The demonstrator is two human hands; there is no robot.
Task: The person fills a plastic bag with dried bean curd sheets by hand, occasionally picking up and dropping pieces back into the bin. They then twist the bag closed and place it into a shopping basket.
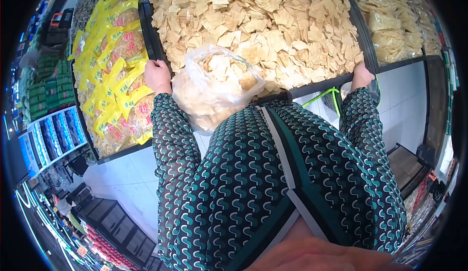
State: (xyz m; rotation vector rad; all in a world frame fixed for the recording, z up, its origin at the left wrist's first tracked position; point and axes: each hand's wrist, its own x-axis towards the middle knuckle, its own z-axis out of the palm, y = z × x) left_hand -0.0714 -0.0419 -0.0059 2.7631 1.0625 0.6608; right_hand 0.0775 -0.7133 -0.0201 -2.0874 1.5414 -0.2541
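Note:
Pale beige dried flakes (263,32) fill a wide black-edged bin in front of me. My left hand (158,77) is closed on the black divider (152,37) along the bin's left side. At the front right corner, my right hand (361,76) is closed on the black rim (324,83); its fingers are partly hidden. Between my arms, nearer the left hand, a clear plastic bag (209,95) holds similar flakes. Its mouth gapes, and it rests against the front edge of the bin, touching neither hand.
Yellow-labelled packets (114,71) lie in the bin to the left. Clear packs of dried goods (392,22) fill the bin to the right. A bright green-edged item (331,95) hangs below the rim by my right arm. Pale floor tiles (126,178) show below.

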